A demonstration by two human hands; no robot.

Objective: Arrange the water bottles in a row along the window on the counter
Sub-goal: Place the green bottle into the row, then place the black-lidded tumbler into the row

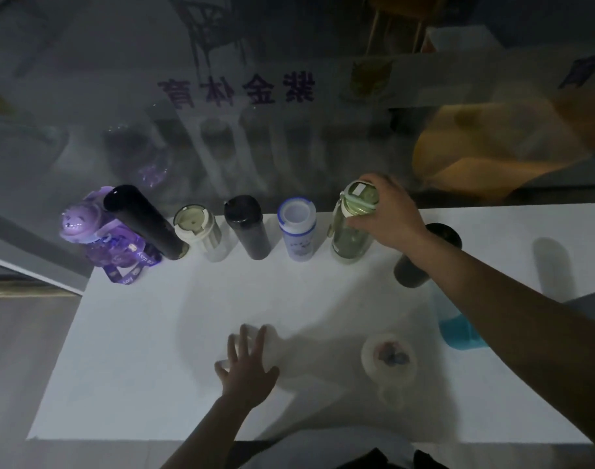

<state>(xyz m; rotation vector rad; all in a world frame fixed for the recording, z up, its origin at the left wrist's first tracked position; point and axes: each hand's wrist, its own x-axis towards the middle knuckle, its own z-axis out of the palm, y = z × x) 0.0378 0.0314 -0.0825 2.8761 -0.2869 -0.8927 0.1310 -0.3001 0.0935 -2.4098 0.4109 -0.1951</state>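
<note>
Along the window on the white counter (127,350) stand a purple bear bottle (96,231), a tall black bottle (143,221), a clear bottle with a cream lid (201,235), a black bottle (248,228), a white and blue bottle (298,231) and a green bottle (352,231). My right hand (387,214) grips the green bottle's lid from above. My left hand (247,363) lies with spread fingers over the top of a pale bottle (233,345) near the front. A dark bottle (421,262) and a blue bottle (458,330) stand partly hidden by my right arm.
A clear bottle with a flowered lid (389,360) stands at the front right. The window glass (289,130) rises right behind the row and carries purple lettering. The counter's left edge drops off just beyond the purple bottle.
</note>
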